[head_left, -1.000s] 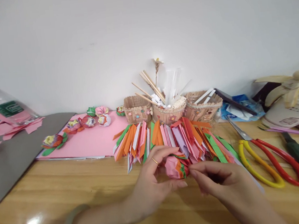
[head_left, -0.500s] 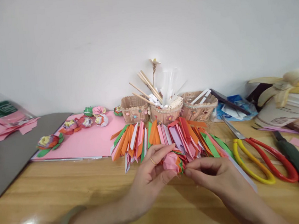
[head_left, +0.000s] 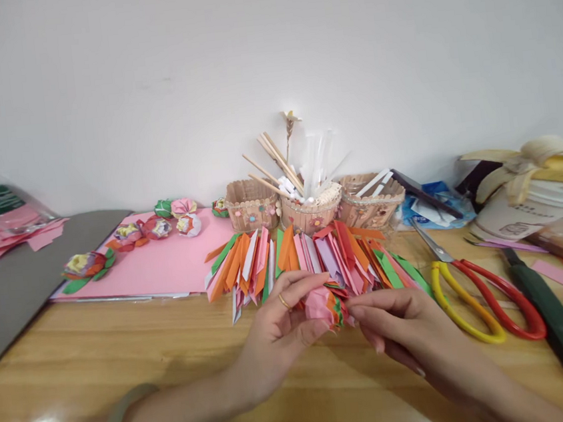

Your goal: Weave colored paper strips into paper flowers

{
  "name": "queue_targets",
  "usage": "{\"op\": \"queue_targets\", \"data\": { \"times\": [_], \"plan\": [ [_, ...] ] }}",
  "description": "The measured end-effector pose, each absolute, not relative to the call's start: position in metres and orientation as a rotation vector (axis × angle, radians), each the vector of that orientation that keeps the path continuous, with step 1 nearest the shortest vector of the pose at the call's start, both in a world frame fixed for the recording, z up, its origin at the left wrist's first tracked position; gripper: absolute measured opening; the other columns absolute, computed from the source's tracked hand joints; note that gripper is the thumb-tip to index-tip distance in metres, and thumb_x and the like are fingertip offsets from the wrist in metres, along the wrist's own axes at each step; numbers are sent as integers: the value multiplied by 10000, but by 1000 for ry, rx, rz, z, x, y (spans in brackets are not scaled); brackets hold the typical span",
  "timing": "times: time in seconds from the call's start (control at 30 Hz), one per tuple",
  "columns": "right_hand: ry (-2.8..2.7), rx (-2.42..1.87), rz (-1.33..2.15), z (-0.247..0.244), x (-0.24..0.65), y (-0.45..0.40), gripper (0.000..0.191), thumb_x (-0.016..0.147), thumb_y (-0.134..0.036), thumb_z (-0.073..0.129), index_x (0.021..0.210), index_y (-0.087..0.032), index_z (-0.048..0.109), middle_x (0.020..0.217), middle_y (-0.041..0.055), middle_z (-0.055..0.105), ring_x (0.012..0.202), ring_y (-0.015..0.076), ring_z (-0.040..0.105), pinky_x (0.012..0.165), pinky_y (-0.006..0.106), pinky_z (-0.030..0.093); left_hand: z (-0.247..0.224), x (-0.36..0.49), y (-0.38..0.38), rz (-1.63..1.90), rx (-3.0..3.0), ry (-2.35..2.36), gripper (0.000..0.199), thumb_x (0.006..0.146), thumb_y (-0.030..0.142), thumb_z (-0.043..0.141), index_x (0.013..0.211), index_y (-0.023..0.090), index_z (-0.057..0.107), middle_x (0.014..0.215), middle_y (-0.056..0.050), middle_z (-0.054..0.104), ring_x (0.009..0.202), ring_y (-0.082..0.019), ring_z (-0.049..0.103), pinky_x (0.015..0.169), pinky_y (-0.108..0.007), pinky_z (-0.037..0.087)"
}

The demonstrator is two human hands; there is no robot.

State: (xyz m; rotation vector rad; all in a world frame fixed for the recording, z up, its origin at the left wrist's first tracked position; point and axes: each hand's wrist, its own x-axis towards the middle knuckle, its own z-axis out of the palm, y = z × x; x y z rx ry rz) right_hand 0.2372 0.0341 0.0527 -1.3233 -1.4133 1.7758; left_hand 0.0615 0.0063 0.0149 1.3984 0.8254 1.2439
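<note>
Between both hands, above the wooden table, is a small folded paper flower (head_left: 322, 306), pink on the left with orange, green and red petals to the right. My left hand (head_left: 286, 324) grips it from the left, thumb below and fingers above. A ring and a bracelet are on that side. The thumb and forefinger of my right hand (head_left: 399, 326) pinch at the flower's right edge, and its other fingers are partly bent below. Just behind lie rows of folded paper strips (head_left: 247, 265) in orange, pink, green, white and red.
Several finished paper flowers (head_left: 130, 236) rest on pink paper (head_left: 167, 270) to the left. Small wooden baskets (head_left: 252, 204) with sticks and cotton swabs line the wall. Scissors (head_left: 492, 296) and a dark green tool (head_left: 555, 323) lie right, before a banana peel (head_left: 537, 157).
My right hand's lower fingers have uncurled a little and show beneath the pinch. The flower stays in my left hand, turned slightly. The view has shifted a little.
</note>
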Motion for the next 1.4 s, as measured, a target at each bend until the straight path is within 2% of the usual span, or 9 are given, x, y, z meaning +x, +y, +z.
{"op": "queue_targets", "data": {
  "times": [0.13,0.37,0.6,0.73,0.83,1.0,1.4],
  "plan": [
    [-1365,-1422,1713,54,235,34,265,620,-393,680,709,-144,665,386,-76,448,278,1,227,289,153,95,14,62,6,1231,1399,801,362,799,293,556,1154,363,536,1150,-36,407,1140,-202,377,927,-330,396],
    [-1393,-1449,1689,55,231,33,223,590,-363,699,593,-158,612,382,-74,471,266,-1,233,270,149,106,13,63,7,1219,1436,805,382,797,256,560,1162,367,530,1142,-42,394,1103,-196,392,900,-323,422],
    [-1489,-1410,1666,52,234,33,297,614,-432,684,580,-154,586,428,-60,491,282,3,258,285,156,136,15,62,6,1222,1474,820,378,801,252,556,1159,372,531,1141,-36,402,1113,-192,396,939,-332,388],
    [-1609,-1317,1684,53,236,33,364,680,-467,620,521,-143,580,372,-73,396,299,10,267,315,164,141,14,62,6,1239,1455,836,374,799,269,556,1164,347,534,1140,-47,412,1120,-201,393,936,-343,391],
    [-1574,-1284,1763,54,238,35,377,705,-457,600,502,-142,556,410,-62,446,283,0,277,299,160,125,14,62,7,1248,1407,844,367,797,283,557,1159,340,539,1144,-47,423,1125,-206,394,925,-345,399],
    [-1433,-1310,1836,51,238,37,269,667,-398,661,611,-139,615,426,-60,504,262,-11,253,277,151,97,15,63,8,1243,1350,841,367,787,299,570,1152,329,550,1133,-50,426,1128,-211,394,923,-354,403],
    [-1345,-1408,1765,50,236,36,259,590,-358,721,697,-133,649,426,-53,539,251,-5,270,269,154,121,14,64,8,1225,1333,772,370,789,256,576,1135,384,549,1142,-33,390,1121,-193,398,885,-309,435]
  ]
}}
